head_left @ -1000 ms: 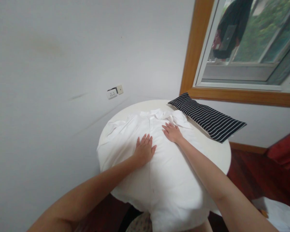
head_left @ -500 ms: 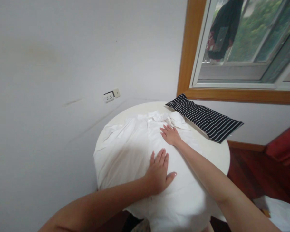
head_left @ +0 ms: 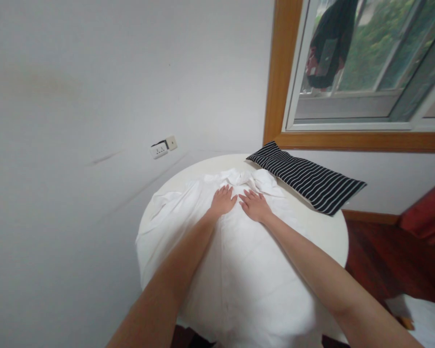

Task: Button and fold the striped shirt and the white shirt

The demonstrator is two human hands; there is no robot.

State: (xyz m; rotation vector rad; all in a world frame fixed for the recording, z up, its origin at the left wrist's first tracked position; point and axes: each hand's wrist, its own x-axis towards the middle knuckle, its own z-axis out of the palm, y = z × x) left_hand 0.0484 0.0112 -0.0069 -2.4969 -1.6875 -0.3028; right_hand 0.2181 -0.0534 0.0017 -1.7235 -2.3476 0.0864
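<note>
A white shirt (head_left: 235,270) lies spread over a round white table (head_left: 329,237), its collar end bunched at the far side and its lower part hanging over the near edge. My left hand (head_left: 223,200) rests flat on the shirt just below the collar, fingers stretched out. Beside it, a small gap apart, my right hand (head_left: 254,206) also lies flat on the cloth with its fingers spread. Neither hand holds anything. My forearms cover parts of the shirt's left and right sides.
A black-and-white striped cloth (head_left: 308,179) lies along the table's far right edge, partly overhanging. Behind the table stands a white wall with a socket (head_left: 159,150). A wood-framed window (head_left: 348,140) is at the right. White cloth (head_left: 427,319) shows at the lower right.
My left hand has moved away from me and slightly left, from the shirt's middle up to near the collar. The right hand has stayed in nearly the same place.
</note>
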